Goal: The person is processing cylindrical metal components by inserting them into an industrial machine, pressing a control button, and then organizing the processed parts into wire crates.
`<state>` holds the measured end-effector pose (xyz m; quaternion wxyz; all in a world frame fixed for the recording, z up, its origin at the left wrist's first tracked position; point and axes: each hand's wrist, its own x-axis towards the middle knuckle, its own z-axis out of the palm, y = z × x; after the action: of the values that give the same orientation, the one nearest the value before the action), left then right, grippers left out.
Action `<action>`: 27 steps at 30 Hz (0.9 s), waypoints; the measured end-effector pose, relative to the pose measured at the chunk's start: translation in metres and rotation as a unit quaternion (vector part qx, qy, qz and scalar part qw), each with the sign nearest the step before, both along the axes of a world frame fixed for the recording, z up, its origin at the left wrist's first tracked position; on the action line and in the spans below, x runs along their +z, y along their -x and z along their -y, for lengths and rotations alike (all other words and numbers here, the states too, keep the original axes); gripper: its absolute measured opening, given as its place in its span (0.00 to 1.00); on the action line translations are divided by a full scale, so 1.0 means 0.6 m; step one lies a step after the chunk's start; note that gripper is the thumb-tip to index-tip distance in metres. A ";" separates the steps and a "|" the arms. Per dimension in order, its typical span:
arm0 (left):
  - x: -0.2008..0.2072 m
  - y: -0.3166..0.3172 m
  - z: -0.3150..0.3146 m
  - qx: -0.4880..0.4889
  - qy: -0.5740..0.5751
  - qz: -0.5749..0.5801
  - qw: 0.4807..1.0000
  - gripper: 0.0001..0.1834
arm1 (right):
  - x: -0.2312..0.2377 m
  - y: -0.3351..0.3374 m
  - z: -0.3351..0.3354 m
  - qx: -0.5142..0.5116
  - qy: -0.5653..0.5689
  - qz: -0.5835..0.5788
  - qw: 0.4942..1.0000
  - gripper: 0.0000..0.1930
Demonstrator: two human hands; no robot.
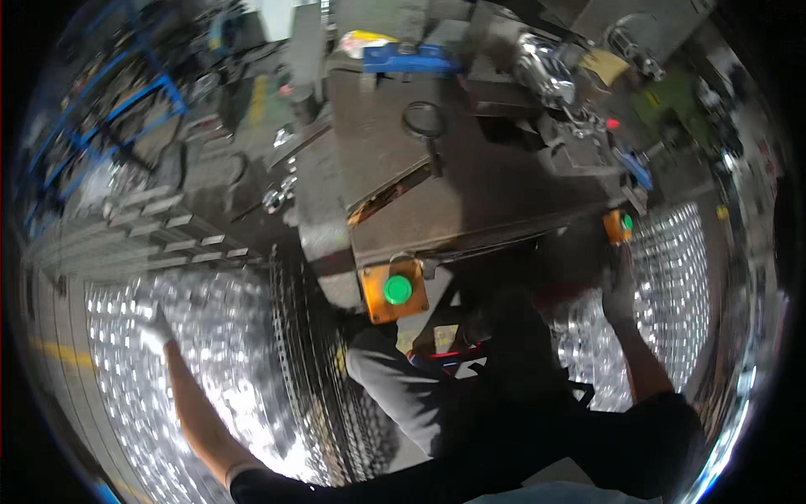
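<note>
Two hands: both bare-armed below dark sleeves, set wide apart; the left hand (pixel 154 332), in a pale glove, is out over the left bin, and the right hand (pixel 619 298), dim in shadow, is at the right, just below a button box.
Fingers: cannot tell for either hand whether they are spread, pressed together or pinching something; the left is blurred, the right too dark.
Shiny pieces: many silver metal pieces (pixel 222 336) fill the left bin beside the person; a similar bright mass (pixel 667 273) lies at the far right, past the right hand.
Step in hand: seemingly a reach to the left-hand pieces; whether the glove touches them is unclear.
Next move: picking up a piece would seem to call for the left fingers to close on just one, free of its neighbours.
Button boxes: the left orange box (pixel 372 296), with a green button (pixel 398 290), sits at the table's front edge; the right orange box (pixel 614 228) is near the right hand.
Table: a brown metal table (pixel 495 189) ahead carries a dark ring-ended tool (pixel 433 158) and, at its back, a blue bar (pixel 409 59).
Edges: the left bin's dark mesh wall (pixel 294 344) stands between the left hand and a grey trouser leg (pixel 399 382), so a hand crossing to the table must clear it.
Open room: the table's right half looks mostly bare.
</note>
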<state>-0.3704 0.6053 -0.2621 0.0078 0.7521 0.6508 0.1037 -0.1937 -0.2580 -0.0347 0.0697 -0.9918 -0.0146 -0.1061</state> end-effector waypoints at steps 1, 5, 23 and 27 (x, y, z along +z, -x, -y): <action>0.029 0.012 -0.003 0.002 -0.036 0.008 0.999 0.56 | 0.006 -0.010 -0.024 0.025 0.003 0.021 0.999 0.31; 0.027 -0.006 -0.105 0.032 -0.046 0.088 0.995 0.46 | 0.042 -0.078 -0.073 0.085 0.106 0.123 0.983 0.29; 0.143 0.063 0.040 0.021 -0.072 0.578 0.812 0.30 | 0.144 -0.307 -0.087 0.106 0.086 0.208 0.969 0.16; 0.208 0.118 0.210 -0.144 0.138 0.717 0.668 0.30 | 0.177 -0.191 -0.139 0.027 -0.033 0.113 0.993 0.19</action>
<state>-0.4410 0.4795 -0.1375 0.5909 0.5208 0.3347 0.5174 -0.0791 -0.1749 0.0717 0.1026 -0.9699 -0.0452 -0.2162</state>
